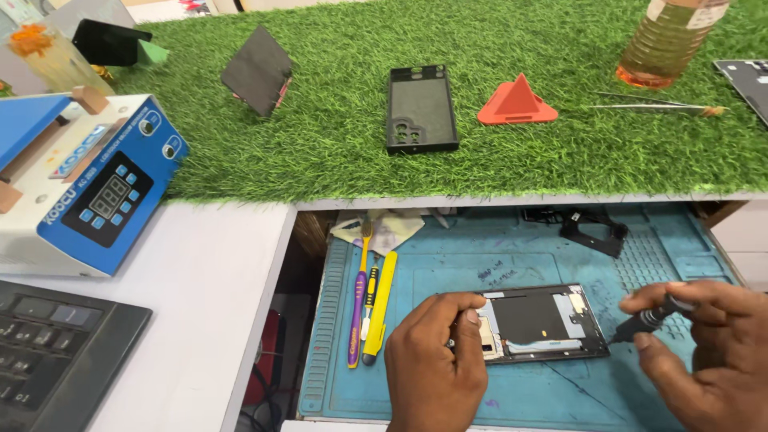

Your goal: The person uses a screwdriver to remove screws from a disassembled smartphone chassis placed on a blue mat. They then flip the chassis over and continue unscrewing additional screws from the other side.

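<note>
1. I am steadying the opened phone (pixel 538 322) with my left hand (pixel 436 360); its fingers are curled together and pressing on the phone's left end, which they are covering.
2. My right hand (pixel 704 344) is pinching a dark screwdriver (pixel 650 318) between thumb and fingertips, with the tip sitting just at the phone's right edge.
3. The phone is lying back-open on the blue work mat (pixel 448 272), in the middle of the recessed tray, below the green turf strip (pixel 336 136).
4. I am judging that the tip could skate off and scratch the exposed black panel or nick a flex cable if my left hand is letting the phone slide on the mat.
5. A loosened screw could roll into the mat's grooves, since nothing is fencing it in.
6. The toothbrush (pixel 359 296) and yellow pry tool (pixel 379 304) are lying well apart on the left.
7. I cannot tell whether the tip is seated in a screw; it is too small, and my right wrist is being cut off by the frame.
</note>
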{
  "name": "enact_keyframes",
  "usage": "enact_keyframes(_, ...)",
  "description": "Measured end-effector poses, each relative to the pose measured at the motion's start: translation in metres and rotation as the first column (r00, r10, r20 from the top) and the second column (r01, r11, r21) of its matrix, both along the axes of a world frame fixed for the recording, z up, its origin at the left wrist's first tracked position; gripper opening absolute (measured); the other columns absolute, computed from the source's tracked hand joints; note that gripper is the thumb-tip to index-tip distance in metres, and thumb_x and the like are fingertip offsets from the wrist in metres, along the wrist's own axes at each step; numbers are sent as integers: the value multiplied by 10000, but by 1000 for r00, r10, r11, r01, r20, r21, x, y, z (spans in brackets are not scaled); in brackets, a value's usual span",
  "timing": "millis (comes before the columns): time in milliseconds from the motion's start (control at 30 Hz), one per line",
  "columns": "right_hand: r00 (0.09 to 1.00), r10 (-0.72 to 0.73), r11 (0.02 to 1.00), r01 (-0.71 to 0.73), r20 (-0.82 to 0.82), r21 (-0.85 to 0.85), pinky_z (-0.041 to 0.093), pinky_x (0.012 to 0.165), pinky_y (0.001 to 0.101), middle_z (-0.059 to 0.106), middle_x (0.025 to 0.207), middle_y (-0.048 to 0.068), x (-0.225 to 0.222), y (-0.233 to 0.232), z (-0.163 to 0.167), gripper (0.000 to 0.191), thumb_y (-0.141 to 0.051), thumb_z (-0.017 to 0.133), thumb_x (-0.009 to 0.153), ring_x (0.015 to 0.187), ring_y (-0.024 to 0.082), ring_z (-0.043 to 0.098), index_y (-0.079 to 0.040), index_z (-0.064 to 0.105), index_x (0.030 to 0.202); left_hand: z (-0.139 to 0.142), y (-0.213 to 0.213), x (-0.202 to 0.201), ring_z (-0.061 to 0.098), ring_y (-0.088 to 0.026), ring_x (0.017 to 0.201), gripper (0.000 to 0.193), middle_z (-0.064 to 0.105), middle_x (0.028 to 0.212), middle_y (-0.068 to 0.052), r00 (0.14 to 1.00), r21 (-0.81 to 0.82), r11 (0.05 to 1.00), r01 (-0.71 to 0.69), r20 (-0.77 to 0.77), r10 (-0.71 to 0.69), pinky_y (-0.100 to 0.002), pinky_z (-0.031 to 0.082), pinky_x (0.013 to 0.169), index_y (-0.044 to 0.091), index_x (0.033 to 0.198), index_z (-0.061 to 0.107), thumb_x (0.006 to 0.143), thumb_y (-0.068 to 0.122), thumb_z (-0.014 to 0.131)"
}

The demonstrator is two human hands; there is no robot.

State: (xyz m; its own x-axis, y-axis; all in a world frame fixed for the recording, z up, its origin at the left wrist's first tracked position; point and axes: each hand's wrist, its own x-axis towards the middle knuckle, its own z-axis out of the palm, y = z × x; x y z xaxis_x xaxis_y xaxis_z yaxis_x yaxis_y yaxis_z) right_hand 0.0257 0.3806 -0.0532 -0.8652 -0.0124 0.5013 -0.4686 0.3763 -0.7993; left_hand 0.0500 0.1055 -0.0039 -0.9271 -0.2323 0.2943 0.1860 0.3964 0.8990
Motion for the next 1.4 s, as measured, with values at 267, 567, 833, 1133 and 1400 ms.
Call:
enact_keyframes(267,969,-208,942,235,-133,241,538,987,315,671,1117,137,15,-21,30,614,19,813,767,1093,176,666,-29,516,1303,1,-4,8,728,-208,694,136,759,838,-89,994,-42,998,-36,-103,31,-330,560,646,64,970,761,897,79,647)
enact_keyframes(567,985,-159,965,168,-60,201,530,972,325,616,1152,168,19,-18,37,595,70,805,760,1068,212,634,-11,574,1302,-1,-6,15,691,-164,607,148,756,776,-68,998,-19,999,-36,41,37,-312,539,589,59,972,771,897,113,656)
enact_keyframes(833,990,131,986,-136,-61,-92,537,1044,326,666,1263,121,20,-12,31,509,88,665,871,1202,183,646,-70,528,1334,-7,-6,16,720,-148,623,149,768,757,-78,999,-7,999,-36,-12,36,-296,552,592,54,980,771,897,112,662)
enact_keyframes(1133,996,83,996,-84,-39,-21,538,970,291,667,1182,91,20,-10,30,506,31,690,857,1110,155,652,-78,526,1323,-6,-1,14,720,-114,600,154,786,741,-59,996,1,998,-69,60,69,-271,549,565,60,978,783,891,139,683)
enact_keyframes(1400,991,-92,968,111,-93,225,553,909,269,648,1121,74,17,-9,33,571,11,818,801,985,146,652,-83,555,1299,-16,-1,11,749,-101,653,142,785,727,-39,997,-32,997,-72,15,73,-252,565,600,73,974,786,886,126,689)
